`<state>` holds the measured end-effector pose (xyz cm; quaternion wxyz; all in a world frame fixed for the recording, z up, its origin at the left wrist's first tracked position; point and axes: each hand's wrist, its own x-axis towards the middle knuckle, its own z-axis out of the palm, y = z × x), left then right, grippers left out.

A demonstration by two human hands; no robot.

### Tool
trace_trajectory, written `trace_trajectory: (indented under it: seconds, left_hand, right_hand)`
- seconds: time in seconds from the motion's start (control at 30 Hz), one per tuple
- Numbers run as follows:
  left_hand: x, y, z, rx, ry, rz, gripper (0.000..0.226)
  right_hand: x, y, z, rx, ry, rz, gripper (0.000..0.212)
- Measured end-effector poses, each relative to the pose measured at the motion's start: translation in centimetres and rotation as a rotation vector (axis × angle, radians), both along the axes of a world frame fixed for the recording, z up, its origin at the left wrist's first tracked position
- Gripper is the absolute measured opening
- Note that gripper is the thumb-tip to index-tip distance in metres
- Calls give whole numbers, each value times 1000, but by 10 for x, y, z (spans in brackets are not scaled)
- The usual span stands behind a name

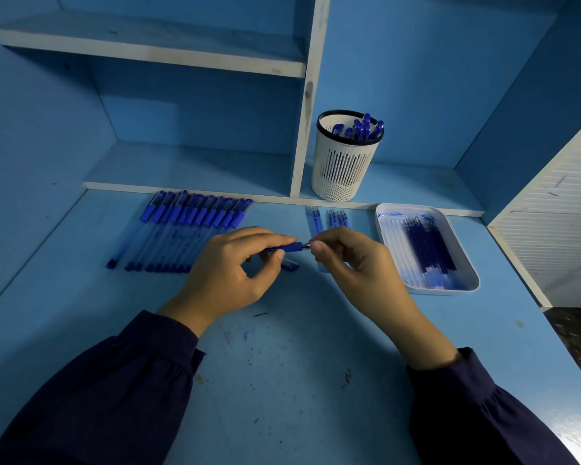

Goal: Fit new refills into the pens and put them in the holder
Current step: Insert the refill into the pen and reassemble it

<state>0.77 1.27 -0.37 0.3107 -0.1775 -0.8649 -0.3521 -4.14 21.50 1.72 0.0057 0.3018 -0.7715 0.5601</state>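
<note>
The left hand point(232, 270) grips a blue pen point(287, 247) above the middle of the counter point(299, 364), its fingers point(269, 234) curled over the barrel and the thumb beneath; the pen lies level, its tip pointing right. The right hand point(353, 260) meets it there, thumb and forefinger pinching the small tip at the pen's right end; whether that is the nose cone or a refill end I cannot tell. Just below the pen a short blue piece point(291, 265), perhaps a cap, lies on the counter.

To the far left a row of pens point(188, 226) lies side by side, blue grips toward the far edge; far of the right hand a few loose refills point(326, 218) lie in two small groups. At the right a white tray point(463, 283) holds a bundle of dark blue refills point(430, 246).

The white slotted holder point(342, 169) stands upright on the low shelf point(182, 169) beyond the counter, just right of the white divider point(307, 95); several capped pens point(363, 127) stand in it. Dark sleeves cover both forearms.
</note>
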Motion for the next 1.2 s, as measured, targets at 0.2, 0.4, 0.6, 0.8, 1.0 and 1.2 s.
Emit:
trace_trajectory:
  seconds: [0.2,0.4,0.6,0.8,1.0,1.2]
  left_hand:
    - [1,0,0,-2,5,-2,23]
    - [1,0,0,-2,-10,-5,23]
    - [1,0,0,-13,-16,-4,24]
    - [0,2,1,-25,15,-11,23]
    - [-1,0,1,-37,1,-7,22]
    - [-2,-16,2,39,-56,80,22]
  right_hand:
    - [0,-1,2,-25,-39,33,7]
    - [1,0,3,-52,-70,38,14]
    - [1,-1,3,-39,-48,0,12]
    - [1,-3,2,32,39,-82,25]
    - [2,-11,1,4,-48,-162,15]
    - [8,-20,-6,143,-40,-195,21]
